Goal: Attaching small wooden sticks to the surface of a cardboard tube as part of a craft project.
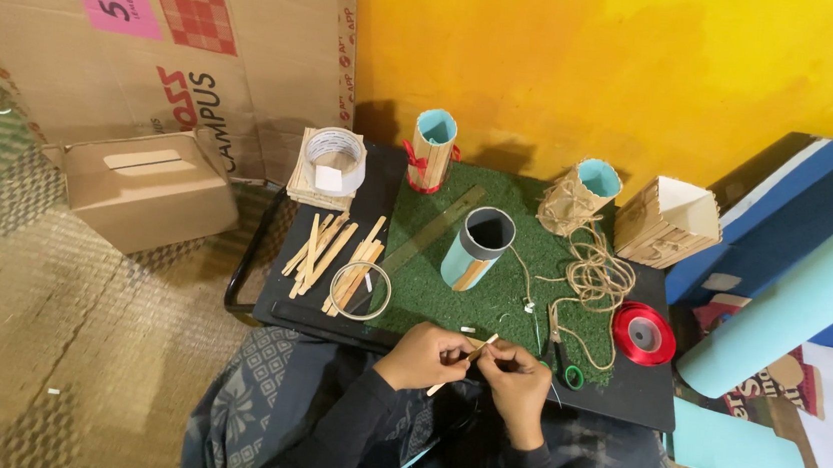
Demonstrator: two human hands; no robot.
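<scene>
Head view: your left hand (423, 357) and right hand (517, 370) meet just in front of the near edge of the black desk (381, 176), above your lap. Both hold one wooden craft stick (462, 365), tilted, upper end toward the right. Left fingers (456, 360) are closed on its lower half; right fingers (487, 364) pinch it near the upper end.

On the desk lies a green turf mat (502, 292). On the mat:
- grey tube partly wrapped in light blue (479, 247), upright, one stick against its side
- stick-clad tube with red ribbon (432, 149), at the far edge
- twine-wrapped tube (581, 193), tilted, with loose twine (594, 275) trailing toward you
- clear ruler (432, 230), lying diagonally

Left of the mat: pile of loose sticks (335, 252) and a clear tape ring (360, 290) overlapping them; white tape roll (335, 160) on a stack behind. Right of the mat: red ribbon spool (644, 334); green-handled scissors (566, 363) near your right hand. A stick box (667, 222) stands at the far right corner.
</scene>
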